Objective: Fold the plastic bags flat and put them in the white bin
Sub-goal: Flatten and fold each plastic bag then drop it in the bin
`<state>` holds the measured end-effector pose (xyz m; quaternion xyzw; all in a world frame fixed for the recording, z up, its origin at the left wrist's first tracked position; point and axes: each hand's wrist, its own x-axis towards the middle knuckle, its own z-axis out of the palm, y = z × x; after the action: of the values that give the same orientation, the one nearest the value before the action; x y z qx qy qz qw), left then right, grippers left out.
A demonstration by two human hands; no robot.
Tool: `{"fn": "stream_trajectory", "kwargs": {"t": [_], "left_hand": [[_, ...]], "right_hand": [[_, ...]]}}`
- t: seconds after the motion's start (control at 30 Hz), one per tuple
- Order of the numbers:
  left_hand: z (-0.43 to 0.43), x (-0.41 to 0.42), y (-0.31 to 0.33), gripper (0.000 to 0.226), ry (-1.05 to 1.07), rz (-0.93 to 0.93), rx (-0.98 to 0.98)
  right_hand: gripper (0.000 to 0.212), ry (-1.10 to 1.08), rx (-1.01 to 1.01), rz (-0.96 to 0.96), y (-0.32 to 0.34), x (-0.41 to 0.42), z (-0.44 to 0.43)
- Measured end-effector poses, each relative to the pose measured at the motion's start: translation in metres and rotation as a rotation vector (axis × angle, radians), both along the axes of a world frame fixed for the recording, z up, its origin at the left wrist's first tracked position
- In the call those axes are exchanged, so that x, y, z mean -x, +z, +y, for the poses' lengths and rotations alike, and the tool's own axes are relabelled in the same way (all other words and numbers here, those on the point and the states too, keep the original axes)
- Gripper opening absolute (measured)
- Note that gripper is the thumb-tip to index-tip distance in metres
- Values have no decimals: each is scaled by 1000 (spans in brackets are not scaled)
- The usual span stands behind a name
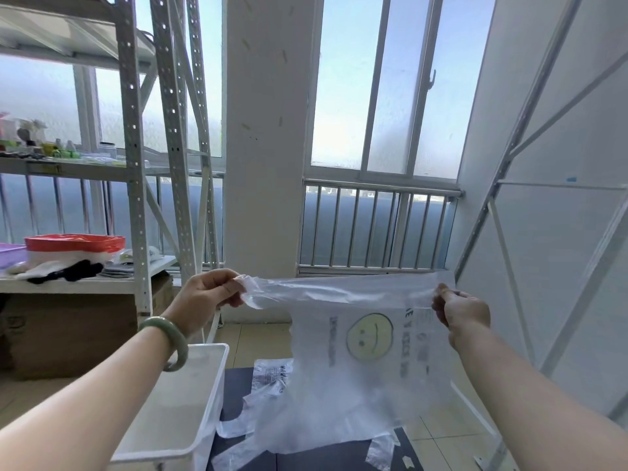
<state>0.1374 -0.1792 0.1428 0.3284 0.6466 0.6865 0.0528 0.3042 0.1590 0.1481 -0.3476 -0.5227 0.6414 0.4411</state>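
A translucent plastic bag (356, 385) with a yellow smiley face print hangs in the air, stretched between both hands. My left hand (207, 297) pinches its upper left corner, and my right hand (462, 312) pinches its upper right corner. The bag's lower part blurs and drapes down over a dark mat (306, 460). More clear plastic bags (268, 375) lie on that mat under it. The white bin (204, 362) stands at the lower left beside the mat, partly behind my left forearm.
A metal shelving rack (136, 164) stands at the left with a red-lined tub (74, 243) and cloths on its shelf, and cardboard boxes (68, 334) below. A white pillar (268, 130), railed windows and a white panelled frame (543, 198) close in the back and right.
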Motion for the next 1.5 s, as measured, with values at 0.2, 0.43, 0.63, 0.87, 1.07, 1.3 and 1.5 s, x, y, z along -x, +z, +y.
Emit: {"fn": "stream_trajectory", "kwargs": {"t": [0.2, 0.43, 0.63, 0.87, 1.07, 1.3, 1.5], "left_hand": [[3, -7, 7, 23, -85, -220, -131], [-1, -3, 8, 14, -46, -223, -22], [-4, 2, 2, 25, 150, -132, -45], [-5, 7, -2, 27, 219, -282, -187], [3, 10, -7, 7, 352, -479, -312], [21, -1, -8, 51, 746, 382, 467], [88, -59, 27, 66, 95, 407, 419]], "right_hand": [[29, -8, 43, 17, -2, 0, 0], [29, -2, -11, 26, -2, -1, 0], [21, 23, -38, 68, 0, -7, 0], [19, 32, -69, 134, 1, -10, 0], [19, 2, -165, 116, 9, -9, -12], [26, -12, -610, -69, 26, 6, -34], [25, 171, -1194, -231, 46, 25, -89]]}}
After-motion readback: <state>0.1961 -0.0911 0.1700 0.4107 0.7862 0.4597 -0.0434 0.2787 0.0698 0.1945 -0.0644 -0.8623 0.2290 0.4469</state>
